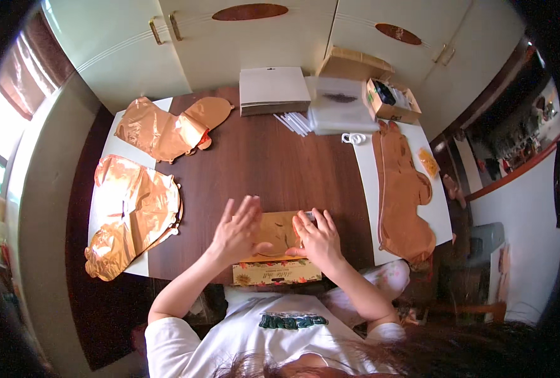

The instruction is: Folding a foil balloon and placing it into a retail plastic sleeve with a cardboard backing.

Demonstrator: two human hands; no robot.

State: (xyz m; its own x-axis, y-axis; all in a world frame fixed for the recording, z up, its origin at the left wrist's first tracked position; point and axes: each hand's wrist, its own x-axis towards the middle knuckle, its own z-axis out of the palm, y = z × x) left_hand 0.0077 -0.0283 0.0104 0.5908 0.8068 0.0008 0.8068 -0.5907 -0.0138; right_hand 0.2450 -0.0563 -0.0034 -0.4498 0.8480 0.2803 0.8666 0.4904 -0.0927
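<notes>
A flat tan cardboard box (270, 227) lies at the table's near edge, in front of my body. Its printed flap (277, 273), edged with autumn leaves, points toward me. Over the box's left side my left hand (237, 234) is open, fingers spread and a little blurred; whether it touches the box I cannot tell. On the right part of the box rests my right hand (318, 237), open with its fingers stretched out. The hands partly cover the box, and what lies inside or under them is hard to make out.
Shiny copper foil balloons (138, 195) lie flat at left, with more flat brown balloons (398, 195) at right. Toward the back are a white-topped stack (273, 88), white sticks (294, 123), clear plastic bags (333, 116), white ribbon (353, 138), an open carton (398, 112) and an orange packet (428, 162).
</notes>
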